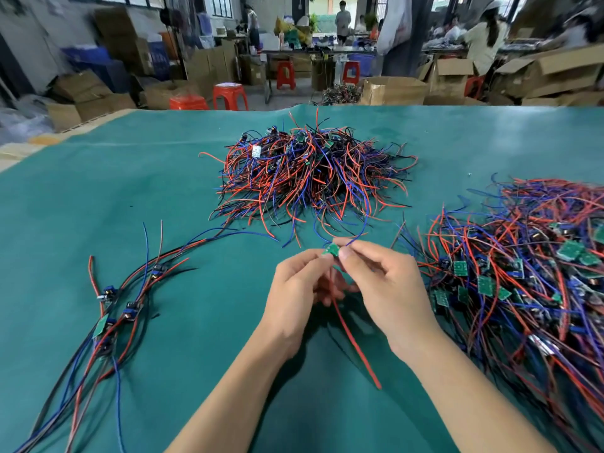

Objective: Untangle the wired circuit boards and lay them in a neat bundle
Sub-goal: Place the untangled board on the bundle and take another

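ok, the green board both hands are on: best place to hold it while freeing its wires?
Probably by its bare side edges. The small green circuit board sits pinched between the left hand and right hand, its red wire trailing toward the person. One hand pinching from the side would likely free the other to pull wires.

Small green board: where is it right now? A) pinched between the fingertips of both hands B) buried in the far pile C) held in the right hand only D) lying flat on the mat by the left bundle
A: the small green circuit board is pinched between the fingertips of the left hand and the right hand, raised above the green mat, with its red wire trailing down toward the camera.
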`<move>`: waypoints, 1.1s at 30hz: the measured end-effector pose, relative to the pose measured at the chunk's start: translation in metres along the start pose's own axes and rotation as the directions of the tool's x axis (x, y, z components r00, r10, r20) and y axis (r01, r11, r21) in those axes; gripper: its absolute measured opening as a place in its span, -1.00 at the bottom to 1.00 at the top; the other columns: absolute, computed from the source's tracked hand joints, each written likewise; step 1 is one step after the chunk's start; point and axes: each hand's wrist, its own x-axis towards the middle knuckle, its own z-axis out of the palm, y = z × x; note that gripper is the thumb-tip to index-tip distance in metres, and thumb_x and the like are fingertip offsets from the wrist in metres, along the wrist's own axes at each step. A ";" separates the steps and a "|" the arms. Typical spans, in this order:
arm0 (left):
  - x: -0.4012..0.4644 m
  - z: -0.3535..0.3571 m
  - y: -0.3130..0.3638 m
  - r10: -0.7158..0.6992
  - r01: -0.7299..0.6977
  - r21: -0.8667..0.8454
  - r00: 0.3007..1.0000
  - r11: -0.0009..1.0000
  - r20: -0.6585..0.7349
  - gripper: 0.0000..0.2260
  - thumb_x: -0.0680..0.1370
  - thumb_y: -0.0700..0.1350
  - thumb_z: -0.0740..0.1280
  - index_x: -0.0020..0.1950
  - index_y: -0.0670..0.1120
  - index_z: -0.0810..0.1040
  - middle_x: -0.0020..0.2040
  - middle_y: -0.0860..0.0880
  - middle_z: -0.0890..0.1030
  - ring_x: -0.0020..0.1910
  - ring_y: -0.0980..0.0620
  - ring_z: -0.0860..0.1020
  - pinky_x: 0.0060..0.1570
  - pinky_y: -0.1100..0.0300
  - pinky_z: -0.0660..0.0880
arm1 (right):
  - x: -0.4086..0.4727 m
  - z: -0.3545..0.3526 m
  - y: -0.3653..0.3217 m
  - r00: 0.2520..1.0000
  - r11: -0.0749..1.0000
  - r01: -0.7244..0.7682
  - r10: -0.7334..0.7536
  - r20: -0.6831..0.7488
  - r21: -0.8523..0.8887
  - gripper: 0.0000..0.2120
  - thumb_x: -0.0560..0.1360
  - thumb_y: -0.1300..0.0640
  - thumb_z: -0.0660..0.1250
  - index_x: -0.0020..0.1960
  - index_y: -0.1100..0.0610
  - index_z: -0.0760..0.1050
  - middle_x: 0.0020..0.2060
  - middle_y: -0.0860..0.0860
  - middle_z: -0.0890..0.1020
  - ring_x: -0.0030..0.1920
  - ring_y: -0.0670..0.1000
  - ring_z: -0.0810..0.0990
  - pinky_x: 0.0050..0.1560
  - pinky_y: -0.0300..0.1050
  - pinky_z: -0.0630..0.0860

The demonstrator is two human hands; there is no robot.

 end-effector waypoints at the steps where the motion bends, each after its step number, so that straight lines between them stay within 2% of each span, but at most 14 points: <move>1: -0.001 0.001 0.000 -0.017 0.018 -0.025 0.999 1.000 0.043 -0.74 0.61 -0.19 0.24 -0.28 -0.13 0.49 -0.35 -0.14 0.53 -0.40 0.00 0.47 -0.40 0.23 0.34 | 0.001 -0.001 -0.002 0.999 0.994 -0.035 0.037 -0.015 0.103 -0.82 0.60 0.21 0.40 -0.03 -0.04 0.72 -0.10 -0.14 0.76 -0.09 -0.18 0.71 -0.01 -0.23 0.60; 3: -0.002 0.000 0.001 -0.056 0.061 -0.055 0.994 0.997 0.098 -0.75 0.58 -0.18 0.25 -0.31 -0.13 0.46 -0.39 -0.12 0.50 -0.45 0.02 0.43 -0.44 0.25 0.31 | 0.002 -0.002 -0.005 0.993 0.965 -0.107 0.113 -0.012 0.238 -0.84 0.56 0.24 0.42 -0.07 0.03 0.74 -0.14 -0.07 0.76 -0.17 -0.15 0.69 -0.17 -0.25 0.54; 6: -0.001 -0.001 0.002 -0.151 0.171 -0.117 0.976 0.978 0.159 -0.78 0.55 -0.15 0.25 -0.31 -0.08 0.51 -0.44 -0.04 0.40 -0.49 0.06 0.31 -0.44 0.22 0.20 | 0.004 -0.006 -0.006 0.984 0.916 -0.177 0.169 0.056 0.359 -0.87 0.51 0.25 0.44 -0.09 0.09 0.75 -0.19 -0.01 0.71 -0.27 -0.08 0.59 -0.16 -0.15 0.42; 9: -0.001 0.000 0.003 -0.199 0.229 -0.134 0.958 0.964 0.207 -0.81 0.49 -0.03 0.30 -0.21 -0.14 0.53 -0.38 -0.06 0.43 -0.47 0.06 0.34 -0.40 0.21 0.22 | 0.003 -0.006 -0.009 0.986 0.902 -0.166 0.145 0.082 0.398 -0.87 0.48 0.29 0.45 -0.16 0.13 0.74 -0.20 0.06 0.69 -0.28 -0.04 0.55 -0.21 -0.21 0.45; 12: -0.001 0.000 0.001 -0.143 0.161 -0.094 0.973 0.982 0.180 -0.83 0.53 0.00 0.39 -0.16 -0.08 0.62 -0.28 -0.10 0.55 -0.41 0.02 0.49 -0.39 0.26 0.39 | 0.005 -0.012 -0.007 0.994 0.946 -0.101 0.108 -0.004 0.309 -0.86 0.47 0.27 0.50 -0.22 0.08 0.74 -0.23 0.04 0.73 -0.27 -0.08 0.61 -0.30 -0.30 0.47; 15: -0.002 -0.003 0.002 -0.086 0.102 -0.083 0.981 0.991 0.175 -0.93 0.46 -0.10 0.47 -0.10 -0.08 0.68 -0.21 -0.10 0.64 -0.33 0.04 0.56 -0.33 0.28 0.45 | 0.008 -0.017 -0.007 0.996 0.975 -0.071 0.082 -0.044 0.210 -0.91 0.43 0.21 0.54 -0.24 0.06 0.73 -0.30 0.02 0.71 -0.30 -0.09 0.58 -0.34 -0.28 0.44; 17: -0.003 -0.003 0.002 -0.064 0.080 -0.062 0.973 0.995 0.222 -0.97 0.44 -0.17 0.51 -0.17 -0.09 0.70 -0.23 -0.07 0.66 -0.33 0.06 0.57 -0.32 0.29 0.46 | 0.008 -0.019 -0.005 0.996 0.977 -0.083 0.090 -0.029 0.198 -0.94 0.40 0.20 0.56 -0.24 0.09 0.73 -0.34 0.04 0.69 -0.34 -0.06 0.54 -0.36 -0.27 0.44; 22: -0.005 -0.001 0.001 -0.071 0.084 -0.043 0.967 0.996 0.246 -0.90 0.41 -0.12 0.48 -0.22 -0.14 0.65 -0.28 -0.13 0.61 -0.39 0.05 0.48 -0.36 0.26 0.38 | 0.011 -0.023 -0.005 0.988 0.962 -0.147 0.154 -0.011 0.228 -0.93 0.38 0.20 0.57 -0.27 0.13 0.72 -0.43 0.06 0.59 -0.45 -0.04 0.42 -0.45 -0.25 0.37; 25: -0.005 -0.001 0.001 -0.110 0.114 0.003 0.956 0.994 0.272 -0.91 0.39 -0.08 0.48 -0.25 -0.09 0.66 -0.34 -0.07 0.62 -0.47 0.11 0.44 -0.44 0.32 0.34 | 0.016 -0.029 -0.002 0.983 0.968 -0.096 0.129 -0.128 0.232 -0.86 0.41 0.23 0.56 -0.30 0.10 0.70 -0.49 -0.02 0.54 -0.48 -0.08 0.40 -0.48 -0.27 0.34; 28: -0.005 0.000 0.002 -0.121 0.122 0.017 0.948 0.992 0.295 -0.91 0.40 -0.08 0.47 -0.25 -0.08 0.65 -0.37 -0.04 0.60 -0.50 0.14 0.43 -0.48 0.35 0.32 | 0.020 -0.036 0.001 0.962 0.994 0.017 0.013 -0.273 0.108 -0.82 0.44 0.21 0.56 -0.30 0.03 0.69 -0.54 -0.04 0.51 -0.55 -0.07 0.39 -0.50 -0.28 0.34; 33: -0.005 0.000 0.001 -0.116 0.109 0.040 0.940 0.993 0.320 -0.91 0.42 -0.09 0.46 -0.23 -0.10 0.65 -0.38 -0.03 0.59 -0.50 0.15 0.43 -0.48 0.36 0.32 | 0.028 -0.060 0.007 0.835 0.994 0.097 -0.108 -0.540 -0.049 -0.90 0.41 0.01 0.53 -0.27 -0.14 0.67 -0.42 0.00 0.61 -0.54 -0.02 0.52 -0.49 -0.16 0.44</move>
